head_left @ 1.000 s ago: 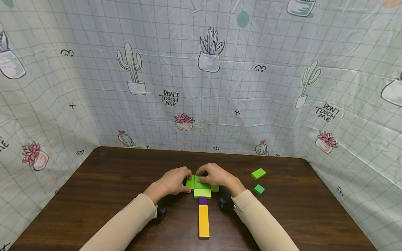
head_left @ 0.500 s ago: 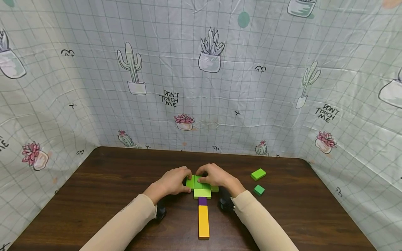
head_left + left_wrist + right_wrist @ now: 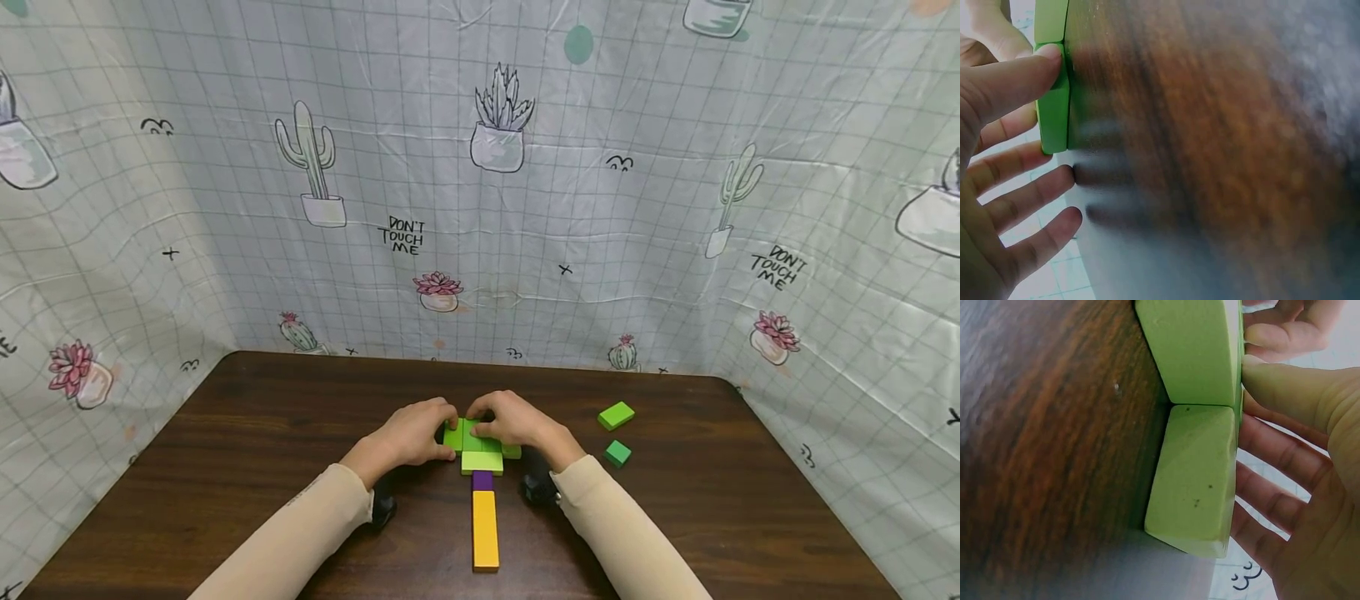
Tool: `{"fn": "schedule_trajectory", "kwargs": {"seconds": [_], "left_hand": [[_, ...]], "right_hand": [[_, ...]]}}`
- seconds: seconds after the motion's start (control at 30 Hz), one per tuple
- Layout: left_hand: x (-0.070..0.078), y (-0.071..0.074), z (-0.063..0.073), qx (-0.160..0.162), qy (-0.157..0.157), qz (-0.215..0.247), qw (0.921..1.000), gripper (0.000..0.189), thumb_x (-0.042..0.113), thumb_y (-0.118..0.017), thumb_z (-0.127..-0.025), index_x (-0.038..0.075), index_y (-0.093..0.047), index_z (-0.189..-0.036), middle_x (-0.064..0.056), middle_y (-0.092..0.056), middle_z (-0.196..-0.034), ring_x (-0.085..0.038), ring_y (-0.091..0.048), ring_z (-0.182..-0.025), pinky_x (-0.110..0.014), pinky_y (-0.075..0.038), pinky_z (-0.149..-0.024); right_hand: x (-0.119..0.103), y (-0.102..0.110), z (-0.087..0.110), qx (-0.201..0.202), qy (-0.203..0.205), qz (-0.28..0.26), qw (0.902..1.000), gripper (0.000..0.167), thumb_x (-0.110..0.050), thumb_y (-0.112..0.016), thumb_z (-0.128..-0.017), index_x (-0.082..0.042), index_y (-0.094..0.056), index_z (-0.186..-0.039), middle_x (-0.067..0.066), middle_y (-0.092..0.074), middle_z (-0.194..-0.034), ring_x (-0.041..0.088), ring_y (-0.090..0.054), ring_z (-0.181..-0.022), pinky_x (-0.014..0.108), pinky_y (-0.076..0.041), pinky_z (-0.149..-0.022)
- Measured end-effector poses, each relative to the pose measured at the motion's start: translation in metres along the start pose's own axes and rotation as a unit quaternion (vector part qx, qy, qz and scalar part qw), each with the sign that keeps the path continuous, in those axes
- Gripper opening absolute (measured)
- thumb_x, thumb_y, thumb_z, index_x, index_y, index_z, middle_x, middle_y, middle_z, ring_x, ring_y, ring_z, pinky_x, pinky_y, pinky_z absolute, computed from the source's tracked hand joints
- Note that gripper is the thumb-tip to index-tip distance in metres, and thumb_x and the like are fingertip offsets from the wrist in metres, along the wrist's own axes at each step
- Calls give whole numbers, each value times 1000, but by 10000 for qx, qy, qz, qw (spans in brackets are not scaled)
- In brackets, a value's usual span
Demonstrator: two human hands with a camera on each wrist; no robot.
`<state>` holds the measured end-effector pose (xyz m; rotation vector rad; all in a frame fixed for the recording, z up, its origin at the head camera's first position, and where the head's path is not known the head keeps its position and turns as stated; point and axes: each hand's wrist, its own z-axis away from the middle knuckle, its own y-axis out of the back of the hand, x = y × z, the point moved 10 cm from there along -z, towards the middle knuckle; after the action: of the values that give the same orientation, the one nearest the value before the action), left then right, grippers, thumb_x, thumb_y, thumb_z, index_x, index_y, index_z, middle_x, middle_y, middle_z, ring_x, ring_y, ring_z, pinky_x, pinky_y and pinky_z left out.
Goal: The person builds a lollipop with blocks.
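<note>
Flat green blocks lie side by side on the dark wooden table, between both hands. My left hand (image 3: 405,432) pinches the leftmost green block (image 3: 453,439), thumb at its near side and index finger at its far side; its other fingers spread beyond the block in the left wrist view. My right hand (image 3: 517,421) bends over a middle green block (image 3: 471,442), thumb on its top and index finger at its far edge. Part of the row is hidden under this hand. A light green block (image 3: 482,463) touches the row in front, followed by a purple block (image 3: 482,481) and a long yellow block (image 3: 485,531).
Towards the right of the table (image 3: 712,500) lie a loose light green block (image 3: 616,416) and a small darker green block (image 3: 618,453). Another light green block (image 3: 512,452) pokes out under the right hand. A patterned curtain (image 3: 450,208) surrounds the table's back and sides.
Both hands and all blocks keep their places. Only the head view has shifted very slightly.
</note>
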<state>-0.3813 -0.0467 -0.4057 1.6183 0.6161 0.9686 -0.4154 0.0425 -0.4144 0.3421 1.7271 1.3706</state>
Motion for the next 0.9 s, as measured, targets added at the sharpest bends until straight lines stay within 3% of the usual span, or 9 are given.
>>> {"fn": "schedule_trajectory", "kwargs": {"seconds": [0.63,0.9], "left_hand": [[2,0,1,7,63,0,10000,38,37,-80,-78,14,-63,-104,1,-56,-100,-15,-53,-83,-34,-47,-73],[1,0,1,96,44,-9,9999,38,36,-80,-77,14,-63,-103,1,-56,-99,-15,-53,-82,-35,-47,-72]], "right_hand": [[1,-1,1,-74,-68,-58,9999,27,-23,-68,-90,-14,-68,-116,-2,-67,-110,12,-60,-96,29,-49,-81],[6,15,15,249,-105,19,9996,31,-28,-64,-93,-11,-66,-119,-1,-65,-113,18,-59,-106,36,-48,-87]]}}
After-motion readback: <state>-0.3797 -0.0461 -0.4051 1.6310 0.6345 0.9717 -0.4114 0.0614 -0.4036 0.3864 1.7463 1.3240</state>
